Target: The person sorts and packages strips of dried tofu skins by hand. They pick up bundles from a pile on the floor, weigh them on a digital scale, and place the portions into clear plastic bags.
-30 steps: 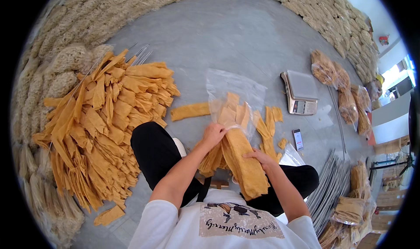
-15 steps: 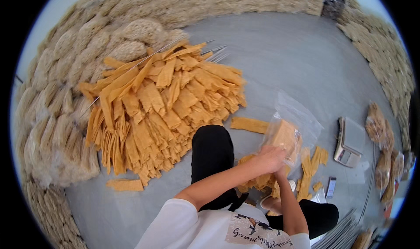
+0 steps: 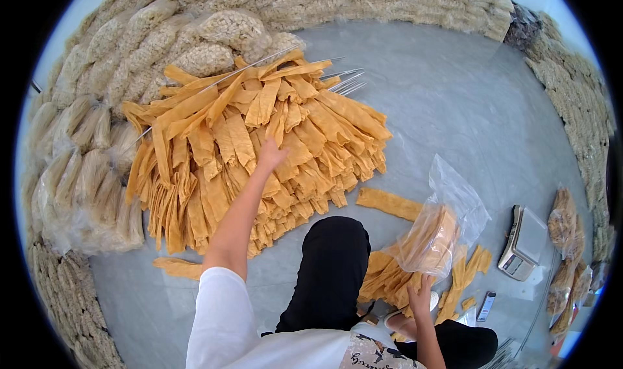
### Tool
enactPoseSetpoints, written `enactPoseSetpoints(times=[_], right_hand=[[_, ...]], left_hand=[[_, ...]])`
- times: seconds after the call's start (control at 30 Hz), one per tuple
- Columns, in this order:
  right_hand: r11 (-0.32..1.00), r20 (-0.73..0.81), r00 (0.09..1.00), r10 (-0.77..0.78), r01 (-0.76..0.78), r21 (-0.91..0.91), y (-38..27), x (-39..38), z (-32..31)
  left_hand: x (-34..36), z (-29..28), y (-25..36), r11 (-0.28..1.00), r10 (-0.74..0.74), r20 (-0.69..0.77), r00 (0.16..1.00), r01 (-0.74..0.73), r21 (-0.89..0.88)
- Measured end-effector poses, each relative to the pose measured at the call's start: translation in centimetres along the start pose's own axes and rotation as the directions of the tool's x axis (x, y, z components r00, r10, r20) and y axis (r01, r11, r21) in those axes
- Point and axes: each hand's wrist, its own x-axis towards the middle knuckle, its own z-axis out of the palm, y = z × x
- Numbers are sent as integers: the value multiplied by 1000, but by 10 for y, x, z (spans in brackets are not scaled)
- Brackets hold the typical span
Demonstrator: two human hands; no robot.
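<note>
My left hand [image 3: 270, 156] reaches forward onto a big pile of yellow-orange strips [image 3: 311, 145], which look like dried tofu skin. Its fingers close around one strip [image 3: 277, 123] that sticks up from the heap. Off to the right, my right hand [image 3: 420, 295] grips the near end of a clear plastic bag [image 3: 467, 203]. Packed inside that bag is a bundle of the same strips [image 3: 443, 229]. More loose strips [image 3: 384, 279] lie under and beside the bag, close to my right foot.
A digital scale [image 3: 524, 239] and a phone [image 3: 486, 306] rest on the grey floor to the right. Filled bags [image 3: 566, 223] lie beyond the scale. Pale bagged bundles [image 3: 91, 187] are stacked along the walls. Thin metal rods [image 3: 349, 83] poke out of the pile.
My left hand has left the bag and swung out to the upper left onto the pile. My right hand stays by the bag's near end. The whole view has shifted slightly.
</note>
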Motion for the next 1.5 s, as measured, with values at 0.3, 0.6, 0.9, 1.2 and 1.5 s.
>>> enactPoseSetpoints(times=[0.3, 0.6, 0.9, 1.2, 1.5], right_hand=[[998, -53, 997, -47, 50, 41, -42, -21, -40], [998, -29, 997, 66, -66, -4, -30, -21, -18], [995, 30, 995, 97, -97, -2, -15, -26, -2], [999, 108, 994, 23, -25, 21, -39, -24, -7], [999, 87, 996, 32, -31, -7, -47, -34, -8]], left_hand=[[90, 32, -3, 991, -34, -75, 997, 44, 129], [137, 69, 26, 862, -248, 54, 967, 195, 469], [113, 34, -16, 864, 191, 34, 981, -184, 469], [-6, 5, -71, 970, 165, -343, 925, -214, -112], [-63, -22, -36, 992, 73, -270, 960, -96, -76]])
